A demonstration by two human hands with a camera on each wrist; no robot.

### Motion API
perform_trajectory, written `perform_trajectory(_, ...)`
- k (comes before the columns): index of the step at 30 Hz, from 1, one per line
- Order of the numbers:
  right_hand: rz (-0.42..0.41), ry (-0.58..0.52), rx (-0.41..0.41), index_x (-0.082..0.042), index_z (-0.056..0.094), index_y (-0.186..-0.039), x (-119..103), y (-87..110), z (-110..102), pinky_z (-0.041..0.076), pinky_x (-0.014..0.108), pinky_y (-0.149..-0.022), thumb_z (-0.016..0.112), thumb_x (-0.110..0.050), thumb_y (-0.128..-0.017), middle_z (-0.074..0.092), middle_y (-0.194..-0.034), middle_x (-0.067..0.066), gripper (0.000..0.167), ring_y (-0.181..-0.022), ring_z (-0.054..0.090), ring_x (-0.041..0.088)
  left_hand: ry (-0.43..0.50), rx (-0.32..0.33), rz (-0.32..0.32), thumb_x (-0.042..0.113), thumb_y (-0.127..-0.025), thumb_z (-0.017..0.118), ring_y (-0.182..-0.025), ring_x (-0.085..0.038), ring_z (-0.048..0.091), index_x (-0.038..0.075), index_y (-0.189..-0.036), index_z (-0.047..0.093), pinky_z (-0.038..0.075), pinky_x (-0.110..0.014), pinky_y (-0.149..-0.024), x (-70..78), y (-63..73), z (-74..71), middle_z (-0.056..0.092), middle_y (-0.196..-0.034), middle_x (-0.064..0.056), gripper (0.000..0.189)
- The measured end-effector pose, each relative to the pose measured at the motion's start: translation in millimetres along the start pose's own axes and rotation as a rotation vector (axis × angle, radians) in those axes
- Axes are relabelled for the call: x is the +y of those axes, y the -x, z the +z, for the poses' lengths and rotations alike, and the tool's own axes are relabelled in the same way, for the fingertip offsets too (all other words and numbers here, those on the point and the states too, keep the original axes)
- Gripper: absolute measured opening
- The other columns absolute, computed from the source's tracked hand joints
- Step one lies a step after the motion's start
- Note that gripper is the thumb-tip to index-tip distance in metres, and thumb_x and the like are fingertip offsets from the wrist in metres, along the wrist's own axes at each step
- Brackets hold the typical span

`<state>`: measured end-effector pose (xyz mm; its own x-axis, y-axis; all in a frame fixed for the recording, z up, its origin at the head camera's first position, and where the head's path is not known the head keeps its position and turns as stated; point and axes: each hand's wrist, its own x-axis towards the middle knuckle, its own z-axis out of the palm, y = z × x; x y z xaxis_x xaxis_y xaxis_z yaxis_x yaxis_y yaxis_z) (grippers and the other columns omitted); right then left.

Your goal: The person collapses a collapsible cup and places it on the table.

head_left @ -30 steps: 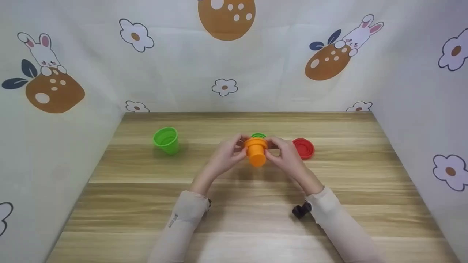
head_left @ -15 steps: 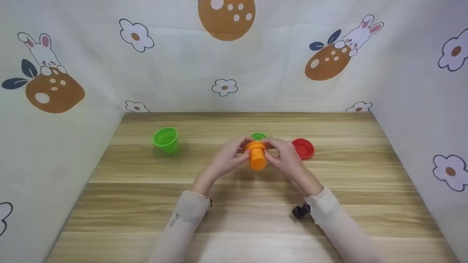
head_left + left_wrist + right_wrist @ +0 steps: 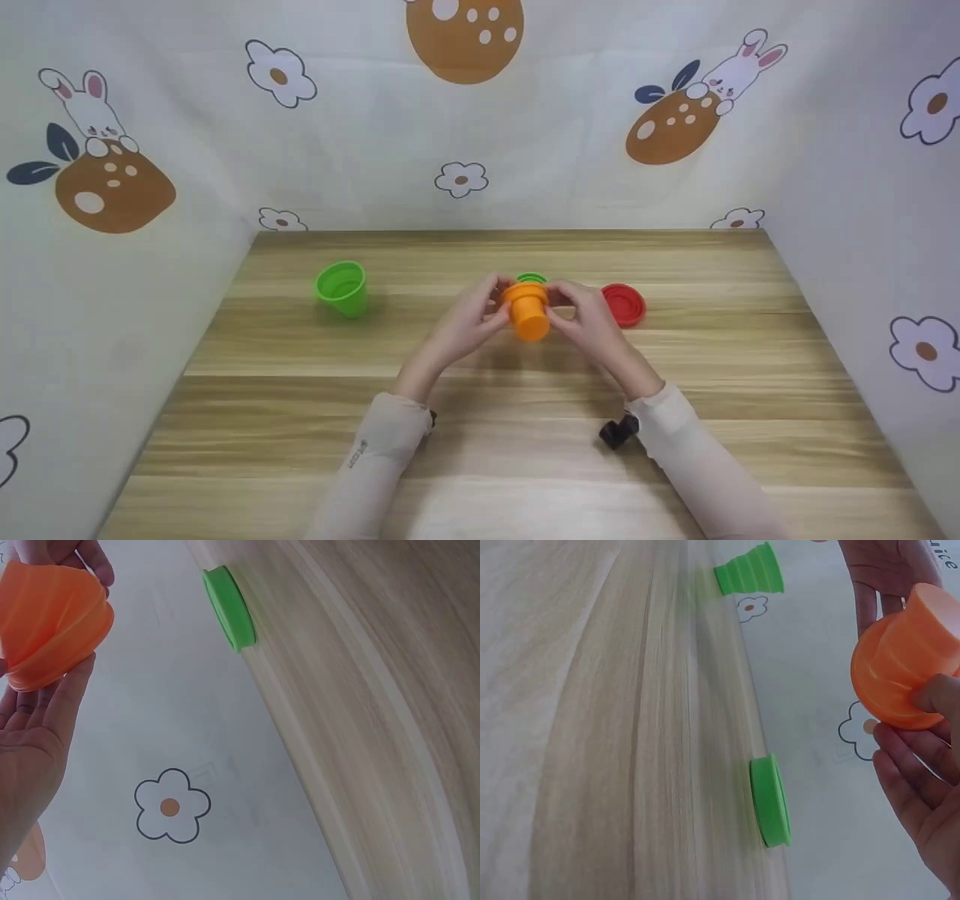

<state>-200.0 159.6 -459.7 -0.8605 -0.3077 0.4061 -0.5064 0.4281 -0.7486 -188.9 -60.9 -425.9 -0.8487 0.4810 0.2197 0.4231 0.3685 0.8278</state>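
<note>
Both hands hold an orange collapsible cup above the middle of the table, its base pointing toward the head camera. The left hand pinches the rim side from the left, thumb near the wall. From the right, the right hand pinches it in the same manner. In the right wrist view the orange cup shows a wide rim and a narrower stepped body, with the right thumb on its wall. A flattened green collapsible cup lies just behind it, partly hidden in the head view.
An expanded green cup stands upright at the left of the wooden table. A flattened red collapsible cup lies just right of the right hand. Printed cloth walls enclose the back and sides.
The orange cup dips slightly toward the person half a second ago, then comes back up with both hands. Both hands keep their hold; the other cups stay where they were.
</note>
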Motion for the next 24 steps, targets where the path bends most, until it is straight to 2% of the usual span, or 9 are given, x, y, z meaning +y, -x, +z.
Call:
perform_trajectory(7, -0.057, 0.130, 0.072, 0.000, 0.070, -0.109, -3.4, 0.1, 0.7, 0.061, 0.040, -0.086, 0.068, 0.000, -0.089, 0.075, -0.104, 0.014, 0.020, -0.091, 0.073, 0.027, -0.015, -0.009, -0.011, 0.007, -0.097, 0.053, -0.113, -0.027, 0.061, 0.002, -0.128, 0.049, 0.056, -0.038, -0.099, -0.6, -0.6, 2.4, 0.060, -0.125, -0.016, 0.031)
perform_trajectory(12, -0.087, 0.174, 0.083, 0.000, 0.070, -0.109, -4.4, 0.0, 0.4, 0.061, 0.039, -0.086, 0.067, 0.001, -0.089, 0.075, -0.104, 0.014, 0.020, -0.092, 0.073, 0.027, -0.031, -0.015, -0.017, 0.007, -0.096, 0.054, -0.112, -0.027, 0.062, 0.003, -0.129, 0.050, 0.056, -0.039, -0.098, -1.0, -0.7, 2.6, 0.062, -0.125, -0.016, 0.034)
perform_trajectory(14, -0.067, 0.133, 0.062, 0.001, 0.069, -0.113, -3.6, -0.3, 0.3, 0.060, 0.041, -0.087, 0.067, -0.001, -0.090, 0.075, -0.106, 0.015, 0.023, -0.093, 0.073, 0.028, -0.026, -0.003, -0.015, 0.007, -0.096, 0.054, -0.111, -0.028, 0.062, 0.002, -0.130, 0.051, 0.056, -0.040, -0.098, -1.2, -1.1, 2.1, 0.062, -0.125, -0.017, 0.034)
perform_trajectory(21, 0.082, -0.179, -0.087, 0.003, 0.060, -0.130, 3.2, -0.3, -0.3, 0.057, 0.036, -0.097, 0.067, -0.004, -0.092, 0.069, -0.117, 0.020, 0.039, -0.108, 0.067, 0.030, 0.041, 0.053, -0.006, 0.002, -0.094, 0.053, -0.106, -0.027, 0.062, 0.000, -0.125, 0.052, 0.058, -0.040, -0.093, -4.4, -1.4, 1.5, 0.062, -0.123, -0.018, 0.031)
perform_trajectory(24, 0.136, -0.245, -0.139, 0.002, 0.058, -0.132, 2.9, 0.3, -0.9, 0.055, 0.032, -0.100, 0.067, -0.004, -0.092, 0.067, -0.120, 0.021, 0.042, -0.110, 0.064, 0.028, 0.051, 0.058, -0.001, 0.000, -0.094, 0.052, -0.106, -0.028, 0.062, 0.000, -0.125, 0.052, 0.058, -0.042, -0.093, -5.2, -0.2, 2.2, 0.061, -0.123, -0.019, 0.031)
